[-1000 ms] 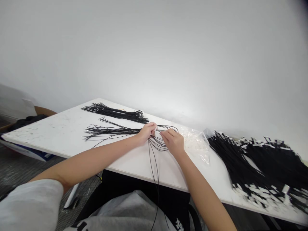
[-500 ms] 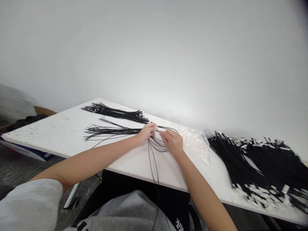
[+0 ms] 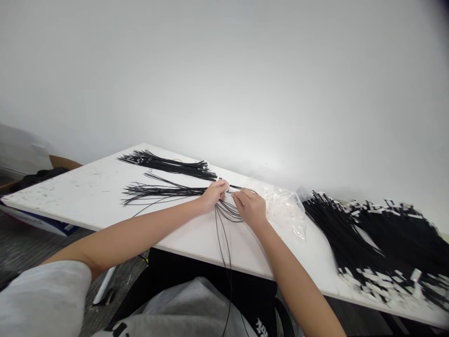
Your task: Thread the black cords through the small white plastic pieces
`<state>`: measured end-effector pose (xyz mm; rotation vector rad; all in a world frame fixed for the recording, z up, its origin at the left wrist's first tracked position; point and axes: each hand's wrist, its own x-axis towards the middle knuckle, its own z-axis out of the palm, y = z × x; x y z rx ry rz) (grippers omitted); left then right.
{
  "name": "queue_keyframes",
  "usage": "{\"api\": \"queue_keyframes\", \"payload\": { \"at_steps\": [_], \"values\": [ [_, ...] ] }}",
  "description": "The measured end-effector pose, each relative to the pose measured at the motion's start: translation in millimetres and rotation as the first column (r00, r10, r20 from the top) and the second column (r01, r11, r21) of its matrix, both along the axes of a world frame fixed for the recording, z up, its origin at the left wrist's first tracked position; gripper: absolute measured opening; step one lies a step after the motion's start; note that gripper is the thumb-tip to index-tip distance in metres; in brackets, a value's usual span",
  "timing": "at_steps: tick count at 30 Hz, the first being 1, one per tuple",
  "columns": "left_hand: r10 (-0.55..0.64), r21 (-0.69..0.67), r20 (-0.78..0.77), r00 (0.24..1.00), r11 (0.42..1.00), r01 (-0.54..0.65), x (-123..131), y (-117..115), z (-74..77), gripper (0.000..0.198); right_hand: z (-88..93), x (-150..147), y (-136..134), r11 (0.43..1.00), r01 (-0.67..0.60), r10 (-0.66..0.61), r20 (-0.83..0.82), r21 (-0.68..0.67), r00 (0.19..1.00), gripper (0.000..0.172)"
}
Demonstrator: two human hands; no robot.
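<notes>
My left hand (image 3: pixel 214 194) and my right hand (image 3: pixel 250 207) meet over the middle of the white table (image 3: pixel 87 196). Both are closed in a pinch on a bunch of thin black cords (image 3: pixel 164 191) where the strands gather. From that spot the cords fan out leftward across the table, loop behind my right hand, and several strands (image 3: pixel 224 243) hang down over the front edge toward my lap. A small white piece shows between my fingertips; I cannot make out what it is.
A second bundle of black cords (image 3: pixel 168 164) lies farther back. A clear plastic bag (image 3: pixel 286 210) sits right of my hands. A big heap of black cords with white tags (image 3: pixel 379 243) fills the table's right end. A cardboard box (image 3: pixel 59 163) stands at far left.
My right hand has slid slightly left toward my left hand, and the cord loop behind it has tightened a little. The left hand has stayed put.
</notes>
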<state>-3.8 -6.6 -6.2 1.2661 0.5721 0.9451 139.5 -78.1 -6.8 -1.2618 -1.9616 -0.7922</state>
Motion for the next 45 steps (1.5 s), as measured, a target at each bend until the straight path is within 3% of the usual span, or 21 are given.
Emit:
{"api": "queue_keyframes", "payload": {
  "at_steps": [8,12,16,20,24,33,42,45],
  "values": [
    [0.018,-0.033,-0.018,1.000,0.999,-0.019,0,0,1.5,0.021,3.2,-1,0,0.999,0.040,-0.040,0.045,0.012,0.998,0.018],
    [0.029,-0.136,-0.012,0.999,0.990,-0.031,0,1,5.7,0.022,7.3,-2,-1,0.989,0.060,-0.067,0.044,0.138,0.997,0.012],
    [0.076,-0.248,0.033,0.997,0.967,-0.065,-2,5,7.4,0.021,11.9,-6,-5,0.974,-0.045,0.014,0.138,0.224,0.990,0.013],
    [0.132,-0.362,0.107,0.986,0.928,-0.085,-3,9,9.5,0.021,12.7,-11,-9,0.976,-0.176,0.130,0.311,0.125,0.941,0.011],
    [0.166,-0.465,0.120,0.979,0.880,-0.093,-4,8,15.1,0.019,8.8,-16,-8,0.977,-0.213,0.206,0.418,-0.030,0.885,0.015],
    [0.144,-0.444,0.141,0.979,0.893,-0.068,-4,8,13.3,0.020,6.8,-20,-4,0.976,-0.216,0.217,0.323,-0.039,0.921,0.012],
    [0.151,-0.463,0.122,0.981,0.883,-0.079,-5,8,12.5,0.020,-0.1,-26,-6,0.933,-0.248,0.330,0.341,-0.261,0.880,0.021],
    [0.137,-0.457,0.139,0.981,0.888,-0.060,-4,10,9.6,0.020,1.9,-24,-6,0.915,-0.278,0.362,0.291,-0.292,0.886,0.016]
  ]
}}
